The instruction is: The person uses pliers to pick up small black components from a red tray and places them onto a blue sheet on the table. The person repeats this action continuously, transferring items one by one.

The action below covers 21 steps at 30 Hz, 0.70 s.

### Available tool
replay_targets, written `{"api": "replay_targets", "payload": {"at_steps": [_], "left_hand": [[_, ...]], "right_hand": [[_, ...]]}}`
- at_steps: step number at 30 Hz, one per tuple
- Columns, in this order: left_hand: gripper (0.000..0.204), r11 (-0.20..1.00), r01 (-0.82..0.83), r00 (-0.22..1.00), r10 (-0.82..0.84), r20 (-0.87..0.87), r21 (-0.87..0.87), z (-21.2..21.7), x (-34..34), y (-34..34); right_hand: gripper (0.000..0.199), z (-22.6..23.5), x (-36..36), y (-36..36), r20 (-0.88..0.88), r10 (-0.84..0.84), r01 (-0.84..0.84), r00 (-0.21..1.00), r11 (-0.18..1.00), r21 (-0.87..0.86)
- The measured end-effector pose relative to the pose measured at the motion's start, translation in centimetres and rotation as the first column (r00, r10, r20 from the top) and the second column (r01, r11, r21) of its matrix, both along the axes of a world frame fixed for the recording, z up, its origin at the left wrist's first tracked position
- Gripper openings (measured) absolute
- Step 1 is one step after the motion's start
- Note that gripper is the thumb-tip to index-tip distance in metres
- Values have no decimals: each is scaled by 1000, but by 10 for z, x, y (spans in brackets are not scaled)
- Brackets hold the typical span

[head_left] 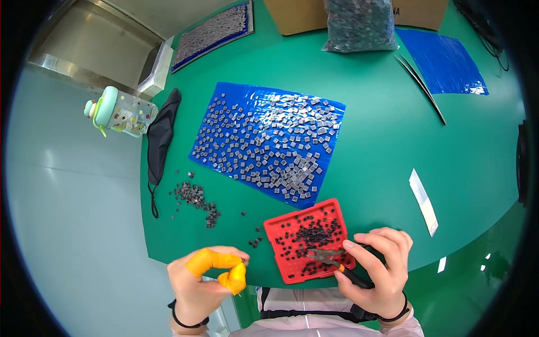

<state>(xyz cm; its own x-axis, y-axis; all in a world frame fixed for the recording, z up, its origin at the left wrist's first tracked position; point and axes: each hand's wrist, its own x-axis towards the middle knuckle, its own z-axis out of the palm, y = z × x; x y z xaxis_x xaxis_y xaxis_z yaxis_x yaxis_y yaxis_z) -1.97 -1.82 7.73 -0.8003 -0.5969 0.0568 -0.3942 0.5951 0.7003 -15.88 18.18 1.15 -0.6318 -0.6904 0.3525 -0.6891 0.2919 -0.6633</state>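
My left hand (pixel 205 281), with yellow covers on its thumb and forefinger, is closed in a pinch left of the red tray. Something small and dark shows at its fingertips, too small to name. My right hand (pixel 384 269) is wrapped round the dark-handled pliers (pixel 328 256), whose metal jaws lie over the tray. The red tray (pixel 275 255) holds many small black pieces (pixel 317 233). Several similar black bits (pixel 256 242) lie on the table between the tray and a heap of dark grey pieces (pixel 193 195).
Beyond the tray lies a blue sheet (pixel 224 92) covered with small grey squares. A black pouch (pixel 161 135) and a bottle (pixel 129 114) stand left. Tweezers (pixel 424 90), another blue sheet (pixel 443 62), a full plastic bag (pixel 359 25) and a white strip (pixel 423 202) lie around it.
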Motion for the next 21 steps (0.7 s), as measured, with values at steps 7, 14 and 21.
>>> {"api": "replay_targets", "payload": {"at_steps": [7, 14, 21], "left_hand": [[25, 633, 51, 930, 251, -267, 772, -21, -4, 37], [33, 433, 167, 898, 303, -318, 886, -37, -12, 44], [34, 486, 200, 876, 300, -377, 851, -43, -19, 50]], "right_hand": [[48, -1, -2, 5, 79, 55, -50, 995, 997, -56], [44, -9, 0, 11, 85, 65, -50, 994, 985, -165], [43, -10, 1, 11, 114, 50, -25, 992, 976, -215]]}}
